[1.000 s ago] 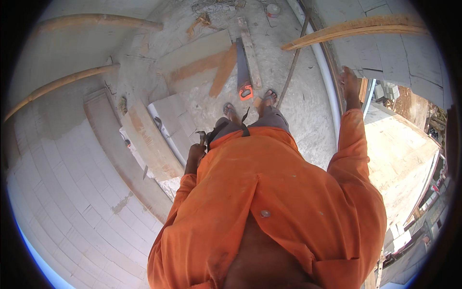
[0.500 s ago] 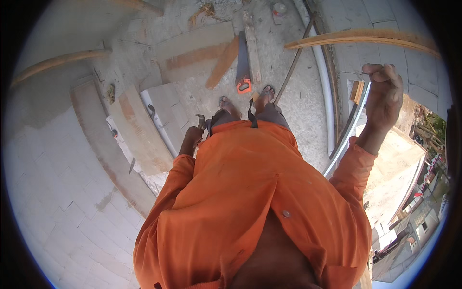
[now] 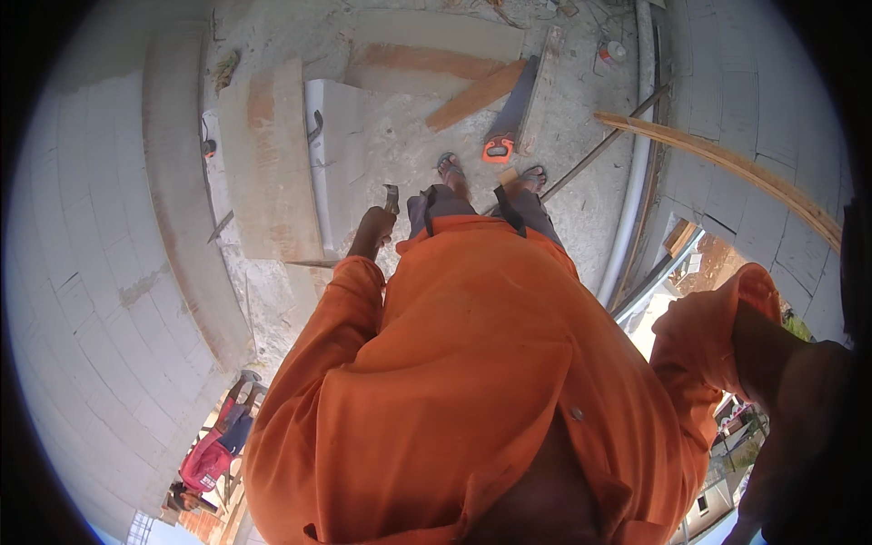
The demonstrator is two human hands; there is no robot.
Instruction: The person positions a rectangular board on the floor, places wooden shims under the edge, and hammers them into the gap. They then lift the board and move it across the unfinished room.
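Gripping a hammer [image 3: 391,199] just under its metal head, the left hand [image 3: 371,227] is clenched beside the person's left trouser leg [image 3: 423,209], the head poking past the fist over the grey floor [image 3: 395,136]; a strip of that floor gives sideways room between the hammer and the edge of a pale sheet [image 3: 341,173] on the left, while the leg sits close on the other side; the right hand [image 3: 808,409] is up near the camera at the right rim, too dark to tell whether it grasps anything; ahead of the feet [image 3: 452,170] lies a saw [image 3: 514,104], orange handle toward the toes, blade alongside a narrow plank [image 3: 544,86]; a white pipe [image 3: 627,227] edges the floor on the right, crossed by a thin bar [image 3: 599,152]
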